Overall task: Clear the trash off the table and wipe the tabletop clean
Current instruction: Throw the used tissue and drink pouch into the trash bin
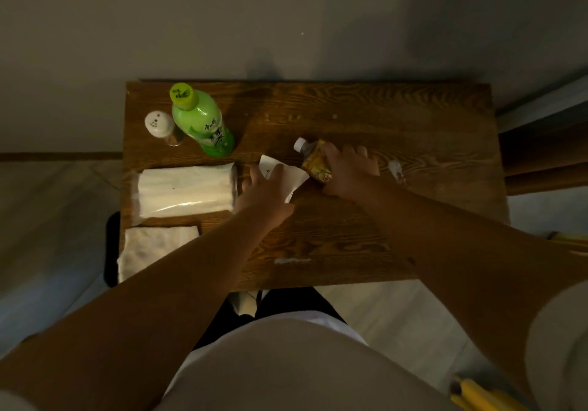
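Observation:
A crushed yellow-labelled bottle (pixel 313 159) with a white cap lies on the dark wooden table (pixel 350 235). My right hand (pixel 348 169) is closed around its body. Just left of it lies a white paper scrap (pixel 294 177), and my left hand (pixel 264 191) rests on it with fingers spread. A small white crumpled bit (pixel 396 169) sits to the right of my right hand. White smears (pixel 291 260) mark the tabletop near the front edge.
A green tea bottle (pixel 203 124) and a white-capped shaker (pixel 160 127) stand at the back left. A tissue pack (pixel 186 189) lies left of my hands, a loose white tissue (pixel 152 250) at the front left corner. Wall behind; a yellow object (pixel 477 394) lower right.

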